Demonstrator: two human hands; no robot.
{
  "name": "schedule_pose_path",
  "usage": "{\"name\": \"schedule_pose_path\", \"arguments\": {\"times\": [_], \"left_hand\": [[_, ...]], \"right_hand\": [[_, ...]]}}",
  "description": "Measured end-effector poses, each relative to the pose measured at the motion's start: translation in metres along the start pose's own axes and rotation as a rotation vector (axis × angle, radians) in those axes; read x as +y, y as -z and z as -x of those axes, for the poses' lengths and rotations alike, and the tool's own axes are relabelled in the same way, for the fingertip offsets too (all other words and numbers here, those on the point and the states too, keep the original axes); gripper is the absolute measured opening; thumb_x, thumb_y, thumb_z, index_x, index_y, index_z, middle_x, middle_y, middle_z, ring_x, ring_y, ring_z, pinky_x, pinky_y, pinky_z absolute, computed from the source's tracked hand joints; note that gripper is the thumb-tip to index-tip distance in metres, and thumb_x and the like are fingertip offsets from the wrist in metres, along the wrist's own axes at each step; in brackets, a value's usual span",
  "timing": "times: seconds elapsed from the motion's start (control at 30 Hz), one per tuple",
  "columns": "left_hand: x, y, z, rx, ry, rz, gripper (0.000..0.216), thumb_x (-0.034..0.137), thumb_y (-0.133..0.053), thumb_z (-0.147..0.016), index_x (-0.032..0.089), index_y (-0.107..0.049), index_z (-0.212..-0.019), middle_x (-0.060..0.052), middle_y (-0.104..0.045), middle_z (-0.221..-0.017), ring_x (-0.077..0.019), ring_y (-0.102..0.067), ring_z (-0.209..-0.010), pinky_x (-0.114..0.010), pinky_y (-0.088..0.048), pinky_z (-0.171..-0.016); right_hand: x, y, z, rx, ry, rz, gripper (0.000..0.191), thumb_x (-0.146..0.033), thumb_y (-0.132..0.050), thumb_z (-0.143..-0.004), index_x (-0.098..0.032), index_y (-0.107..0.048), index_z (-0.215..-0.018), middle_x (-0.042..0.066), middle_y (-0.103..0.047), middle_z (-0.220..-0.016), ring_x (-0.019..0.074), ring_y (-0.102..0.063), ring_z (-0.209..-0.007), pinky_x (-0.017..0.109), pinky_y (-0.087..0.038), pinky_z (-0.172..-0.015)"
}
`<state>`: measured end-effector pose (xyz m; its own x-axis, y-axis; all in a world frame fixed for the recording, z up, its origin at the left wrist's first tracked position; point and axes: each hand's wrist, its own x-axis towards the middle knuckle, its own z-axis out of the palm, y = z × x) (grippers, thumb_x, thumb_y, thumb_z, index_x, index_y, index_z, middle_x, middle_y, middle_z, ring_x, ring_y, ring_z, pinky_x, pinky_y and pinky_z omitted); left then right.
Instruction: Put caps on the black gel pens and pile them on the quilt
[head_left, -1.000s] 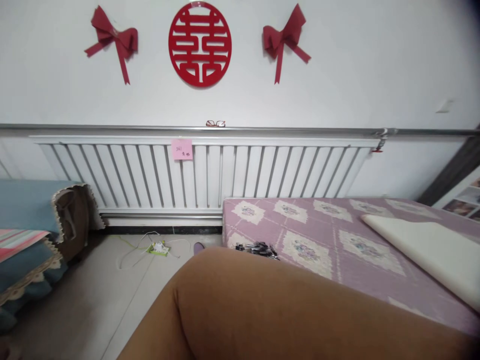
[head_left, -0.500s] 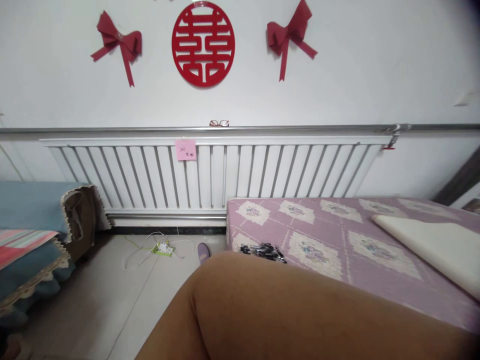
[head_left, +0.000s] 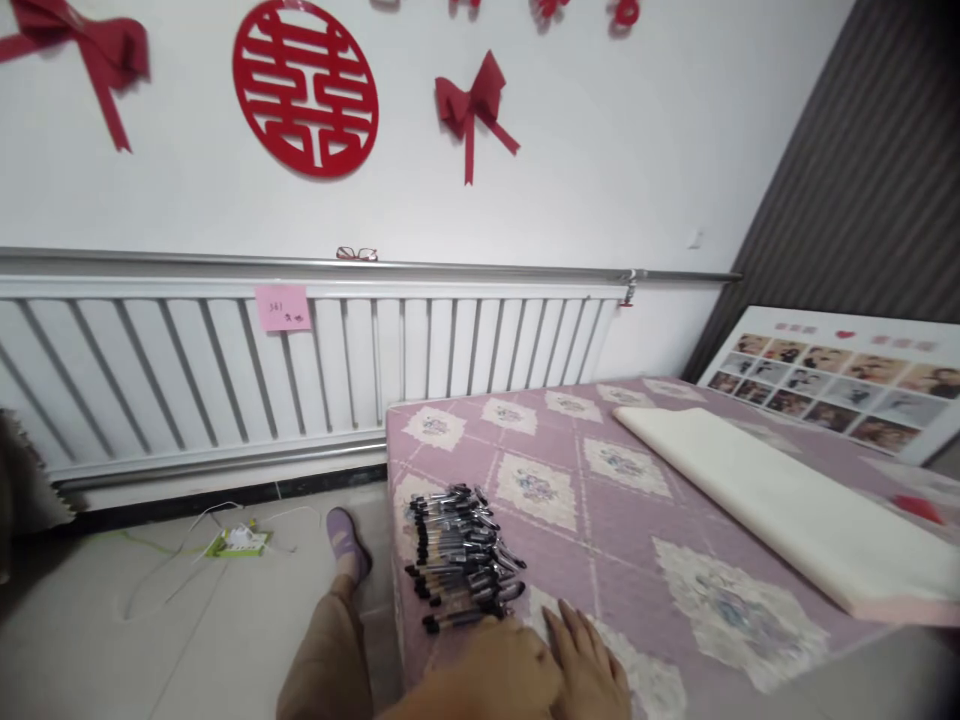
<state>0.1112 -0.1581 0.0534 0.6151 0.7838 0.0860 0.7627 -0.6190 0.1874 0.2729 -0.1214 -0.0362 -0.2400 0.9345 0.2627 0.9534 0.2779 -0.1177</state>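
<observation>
Several black-capped pens with clear barrels (head_left: pixel 457 545) lie in a loose row on the purple patterned bedcover (head_left: pixel 592 545), near its left edge. My left hand (head_left: pixel 514 665) is low in the view, just below the nearest pens. Its fingers look curled, and whatever is in them is hidden. Right beside it, my right hand (head_left: pixel 589 665) rests on the bedcover with its fingers stretched out and nothing visible in it. Both hands are partly cut off by the bottom edge.
A long cream pad (head_left: pixel 757 490) lies across the bed's right side. Behind stands a white radiator (head_left: pixel 390 345) with a pink note (head_left: pixel 283 308); glasses (head_left: pixel 356 254) rest on the pipe above. On the floor are a power strip with cords (head_left: pixel 241 540) and a foot in a purple shoe (head_left: pixel 346 540).
The view has turned right and down, bringing the photo board into sight. The bare bent limb that crossed the front is gone. Both hands now show beside the pens, which are more fully visible.
</observation>
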Motion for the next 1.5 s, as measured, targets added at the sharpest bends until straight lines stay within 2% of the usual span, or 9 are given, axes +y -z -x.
{"name": "schedule_pose_path", "arguments": {"times": [0.03, 0.1, 0.17, 0.27, 0.37, 0.7, 0.87, 1.03, 1.5], "left_hand": [[-0.005, -0.009, 0.007, -0.018, 0.054, 0.011, 0.039, 0.04, -0.056, -0.082, 0.016, -0.059, -0.113, -0.013, -0.065, -0.104, -0.0269, -0.058, -0.093, -0.037, -0.048, -0.074], [-0.012, -0.032, 0.022, 0.021, 0.296, 0.112, 0.038, 0.039, -0.059, -0.082, 0.021, -0.058, -0.114, -0.009, -0.059, -0.118, -0.0274, -0.053, -0.106, -0.039, -0.046, -0.086], [-0.015, -0.056, 0.034, 0.074, 0.403, 0.199, 0.042, 0.038, -0.06, -0.082, 0.025, -0.054, -0.122, -0.006, -0.053, -0.129, -0.0262, -0.047, -0.116, -0.04, -0.04, -0.097], [-0.017, -0.084, 0.042, 0.071, 0.426, 0.235, 0.044, 0.039, -0.06, -0.083, 0.027, -0.053, -0.124, -0.006, -0.049, -0.134, -0.0276, -0.042, -0.123, -0.042, -0.035, -0.102], [-0.018, -0.095, 0.043, 0.092, 0.413, 0.216, 0.035, 0.036, -0.057, -0.085, 0.029, -0.056, -0.119, -0.004, -0.05, -0.133, -0.0273, -0.04, -0.124, -0.043, -0.033, -0.103], [-0.018, -0.094, 0.046, 0.16, 0.397, 0.192, 0.034, 0.029, -0.058, -0.081, 0.03, -0.058, -0.115, 0.0, -0.053, -0.129, -0.0232, -0.044, -0.119, -0.037, -0.034, -0.101], [-0.016, -0.097, 0.047, 0.159, 0.411, 0.199, 0.034, 0.026, -0.057, -0.081, 0.029, -0.058, -0.115, -0.001, -0.052, -0.13, -0.0246, -0.042, -0.122, -0.04, -0.032, -0.103], [-0.011, -0.092, 0.049, 0.16, 0.44, 0.211, 0.034, 0.024, -0.054, -0.084, 0.03, -0.057, -0.117, -0.001, -0.051, -0.132, -0.0242, -0.04, -0.125, -0.041, -0.031, -0.105], [-0.002, -0.083, 0.052, 0.229, 0.449, 0.178, 0.033, 0.02, -0.052, -0.083, 0.03, -0.059, -0.113, 0.001, -0.054, -0.127, -0.02, -0.044, -0.119, -0.036, -0.033, -0.103]], "right_hand": [[-0.001, -0.005, -0.007, -0.014, -0.015, 0.016, 0.037, -0.035, -0.052, -0.088, -0.027, -0.059, -0.123, 0.007, -0.053, -0.137, 0.0288, -0.046, -0.126, 0.048, -0.041, -0.1], [-0.001, -0.012, -0.013, -0.029, -0.035, 0.038, 0.042, -0.038, -0.047, -0.087, -0.028, -0.059, -0.125, 0.005, -0.052, -0.139, 0.0299, -0.042, -0.13, 0.049, -0.037, -0.102], [-0.002, -0.015, -0.012, -0.029, -0.036, 0.039, 0.045, -0.04, -0.043, -0.086, -0.026, -0.058, -0.127, 0.005, -0.051, -0.14, 0.03, -0.042, -0.13, 0.05, -0.035, -0.103], [-0.003, -0.014, -0.008, -0.032, -0.038, 0.033, 0.046, -0.04, -0.042, -0.086, -0.026, -0.058, -0.127, 0.007, -0.052, -0.139, 0.0301, -0.042, -0.13, 0.049, -0.033, -0.103], [-0.004, -0.012, -0.006, -0.036, -0.04, 0.03, 0.046, -0.041, -0.042, -0.087, -0.027, -0.057, -0.128, 0.006, -0.051, -0.14, 0.0299, -0.041, -0.131, 0.049, -0.033, -0.103], [-0.005, -0.008, -0.006, -0.059, -0.049, 0.054, 0.046, -0.04, -0.04, -0.088, -0.027, -0.057, -0.129, 0.004, -0.049, -0.142, 0.0287, -0.041, -0.131, 0.047, -0.032, -0.104], [-0.006, -0.006, -0.005, -0.05, -0.039, 0.04, 0.046, -0.04, -0.039, -0.089, -0.026, -0.057, -0.129, 0.005, -0.048, -0.142, 0.0286, -0.04, -0.132, 0.047, -0.031, -0.105], [-0.009, -0.003, -0.003, -0.056, -0.054, 0.024, 0.045, -0.038, -0.04, -0.089, -0.028, -0.055, -0.13, 0.004, -0.047, -0.143, 0.0273, -0.038, -0.133, 0.047, -0.028, -0.106], [-0.011, 0.0, -0.001, -0.044, -0.052, -0.019, 0.044, -0.036, -0.04, -0.09, -0.026, -0.055, -0.13, 0.004, -0.047, -0.144, 0.0271, -0.037, -0.133, 0.047, -0.028, -0.106]]}}
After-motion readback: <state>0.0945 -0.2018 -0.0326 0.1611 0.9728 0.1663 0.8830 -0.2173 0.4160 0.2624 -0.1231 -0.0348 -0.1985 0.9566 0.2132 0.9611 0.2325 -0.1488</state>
